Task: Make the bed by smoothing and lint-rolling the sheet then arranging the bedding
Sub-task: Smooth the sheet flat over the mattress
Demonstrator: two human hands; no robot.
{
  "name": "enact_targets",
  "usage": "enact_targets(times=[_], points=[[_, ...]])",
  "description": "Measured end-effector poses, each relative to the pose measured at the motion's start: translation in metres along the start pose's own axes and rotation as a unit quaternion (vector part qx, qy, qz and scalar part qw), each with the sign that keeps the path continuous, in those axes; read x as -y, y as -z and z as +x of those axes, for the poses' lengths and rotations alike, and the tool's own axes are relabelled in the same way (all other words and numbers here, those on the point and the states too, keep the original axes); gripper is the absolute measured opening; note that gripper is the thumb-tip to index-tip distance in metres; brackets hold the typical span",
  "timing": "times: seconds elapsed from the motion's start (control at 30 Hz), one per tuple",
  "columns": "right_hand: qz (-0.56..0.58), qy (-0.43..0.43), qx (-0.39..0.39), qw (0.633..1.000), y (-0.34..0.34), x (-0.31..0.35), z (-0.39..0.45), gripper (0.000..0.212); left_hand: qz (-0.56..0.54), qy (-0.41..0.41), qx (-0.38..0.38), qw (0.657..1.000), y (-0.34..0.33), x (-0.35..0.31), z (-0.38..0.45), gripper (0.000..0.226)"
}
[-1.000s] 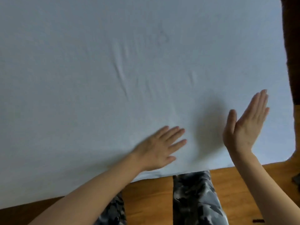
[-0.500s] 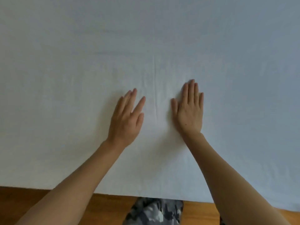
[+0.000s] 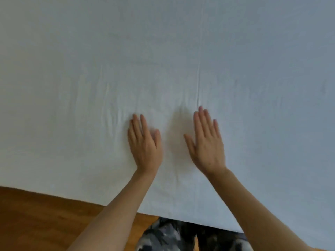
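Note:
A pale white-blue sheet (image 3: 181, 51) covers the bed and fills most of the view. My left hand (image 3: 145, 144) lies flat on it, palm down, fingers straight and pointing away from me. My right hand (image 3: 207, 142) is beside it, about a hand's width to the right, also flat with straight fingers. Small wrinkles (image 3: 110, 116) bunch just left of my left hand. A long straight crease (image 3: 198, 84) runs away from my right fingertips. No lint roller or other bedding is in view.
The bed's near edge (image 3: 101, 203) runs across the bottom, with wooden floor (image 3: 45, 218) below it at the left. My legs in camouflage-patterned trousers (image 3: 163, 236) stand against the edge between my arms.
Both hands have stayed flat on the sheet and drawn back toward the near edge and toward my right. The view shifted, so more floor shows at the bottom left.

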State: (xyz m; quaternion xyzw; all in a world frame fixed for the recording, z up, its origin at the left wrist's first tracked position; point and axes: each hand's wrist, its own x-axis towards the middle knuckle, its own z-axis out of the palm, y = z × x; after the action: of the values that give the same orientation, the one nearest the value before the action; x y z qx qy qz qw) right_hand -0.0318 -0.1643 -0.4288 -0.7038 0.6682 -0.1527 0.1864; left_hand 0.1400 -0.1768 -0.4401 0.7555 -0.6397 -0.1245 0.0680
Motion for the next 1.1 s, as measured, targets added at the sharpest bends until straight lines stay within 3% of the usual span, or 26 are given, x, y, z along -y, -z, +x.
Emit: enact_targets(times=[0.1, 0.2, 0.33, 0.47, 0.6, 0.83, 0.97, 1.1], points=[[-0.035, -0.117, -0.039, 0.992, 0.043, -0.072, 0.042, 0.065, -0.032, -0.141, 0.021, 0.989, -0.018, -0.070, 0.025, 0.056], [-0.065, -0.191, -0.006, 0.980, 0.062, -0.134, 0.060, 0.072, -0.024, -0.258, 0.047, 0.965, -0.040, -0.129, 0.051, 0.055], [-0.087, -0.236, 0.015, 0.968, 0.033, -0.116, 0.057, 0.073, 0.008, -0.300, 0.040, 0.953, -0.050, -0.111, 0.096, 0.057], [-0.105, -0.208, 0.006, 0.972, -0.028, -0.011, 0.088, 0.072, 0.032, -0.275, 0.022, 0.961, -0.021, 0.004, 0.162, 0.059], [-0.103, -0.169, 0.005, 0.980, -0.103, 0.128, 0.149, 0.074, 0.066, -0.211, -0.003, 0.975, 0.032, 0.180, 0.237, 0.059], [-0.058, -0.002, 0.038, 0.998, -0.255, 0.414, 0.230, 0.070, 0.082, -0.057, -0.006, 0.995, 0.128, 0.459, 0.294, 0.064], [-0.083, 0.082, 0.105, 0.988, -0.304, 0.512, 0.236, 0.070, 0.075, 0.059, -0.005, 0.995, 0.154, 0.552, 0.289, 0.068], [-0.130, 0.175, 0.162, 0.962, -0.319, 0.547, 0.222, 0.069, 0.066, 0.182, -0.017, 0.981, 0.160, 0.577, 0.286, 0.067]])
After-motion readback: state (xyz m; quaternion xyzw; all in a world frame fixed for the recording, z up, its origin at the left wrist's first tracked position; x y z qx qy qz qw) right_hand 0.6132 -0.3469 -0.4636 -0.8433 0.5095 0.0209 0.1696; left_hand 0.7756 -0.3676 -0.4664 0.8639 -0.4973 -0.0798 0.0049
